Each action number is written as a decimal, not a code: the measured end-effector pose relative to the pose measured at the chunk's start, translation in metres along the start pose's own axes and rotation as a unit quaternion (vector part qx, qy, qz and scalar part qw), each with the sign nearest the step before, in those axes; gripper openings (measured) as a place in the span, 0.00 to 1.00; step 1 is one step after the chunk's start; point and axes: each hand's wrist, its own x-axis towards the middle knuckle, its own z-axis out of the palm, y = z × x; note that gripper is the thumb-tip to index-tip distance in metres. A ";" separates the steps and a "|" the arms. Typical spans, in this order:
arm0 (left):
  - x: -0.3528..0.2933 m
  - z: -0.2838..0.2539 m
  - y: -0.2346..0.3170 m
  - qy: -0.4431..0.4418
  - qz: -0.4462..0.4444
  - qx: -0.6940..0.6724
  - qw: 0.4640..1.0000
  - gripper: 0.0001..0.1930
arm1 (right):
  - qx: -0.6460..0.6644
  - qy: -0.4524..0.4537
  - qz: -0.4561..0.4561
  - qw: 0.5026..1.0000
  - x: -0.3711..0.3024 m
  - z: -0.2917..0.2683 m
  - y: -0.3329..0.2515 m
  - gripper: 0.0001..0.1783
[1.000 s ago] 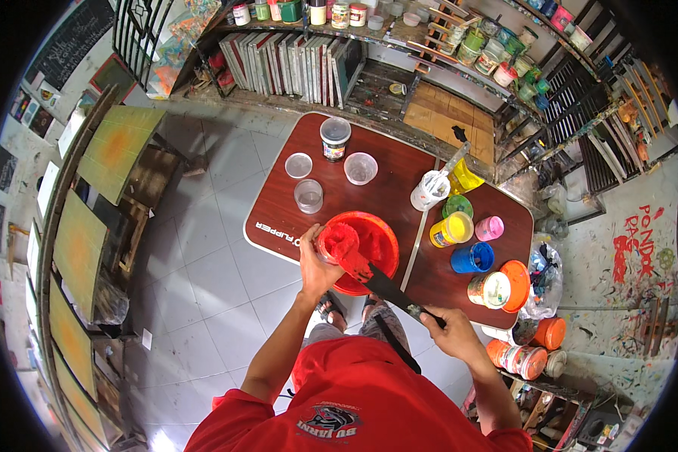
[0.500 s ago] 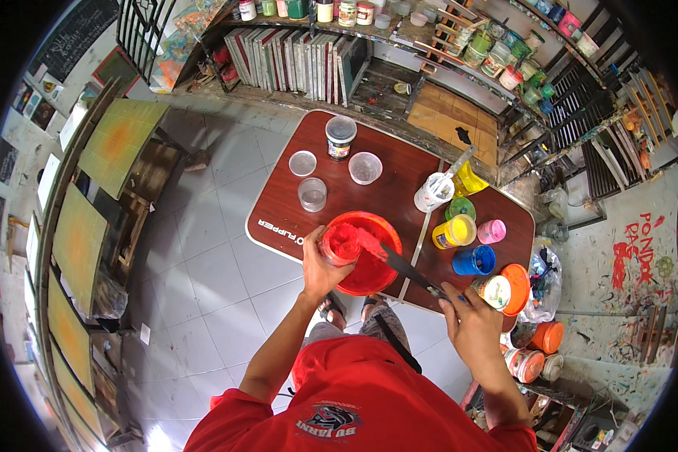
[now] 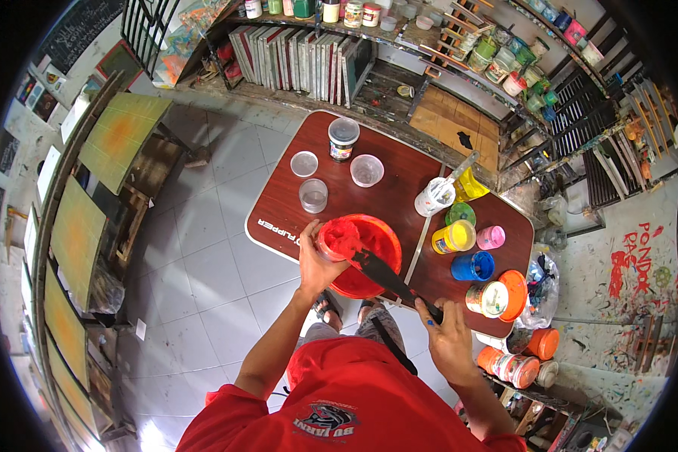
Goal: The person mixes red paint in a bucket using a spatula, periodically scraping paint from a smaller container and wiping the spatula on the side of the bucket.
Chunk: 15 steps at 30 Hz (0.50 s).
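Observation:
My left hand (image 3: 315,267) is wrapped round a clear plastic cup (image 3: 330,238) with thick red paint inside, tilted over the left side of a red-orange basin (image 3: 397,255). Red paint coats the basin's inside. In my right hand (image 3: 449,337) is the handle of a long dark spatula (image 3: 388,279). Its red-smeared blade tip touches or overlaps the cup's lower right edge; exactly which, I cannot tell. Just beyond, on the table, are an empty clear cup (image 3: 313,197), a wider clear tub (image 3: 367,172), a round clear lid (image 3: 303,164) and a lidded jar (image 3: 343,140).
On the dark red folding table (image 3: 279,218), the right half carries a white pot (image 3: 434,197) with a tool in it, a yellow paint pot (image 3: 453,236), a blue one (image 3: 472,266) and a pink one (image 3: 491,237). Shelves with frames (image 3: 294,64) line the back. Painted panels (image 3: 79,237) stand left.
My right hand has moved left and slightly down, bringing the spatula blade from above the basin down toward the cup's edge. The cup has shifted slightly left and up.

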 end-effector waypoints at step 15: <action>0.003 -0.005 -0.005 0.035 0.027 -0.004 0.999 0.57 | -0.016 0.038 -0.015 0.999 0.008 -0.038 0.010 0.31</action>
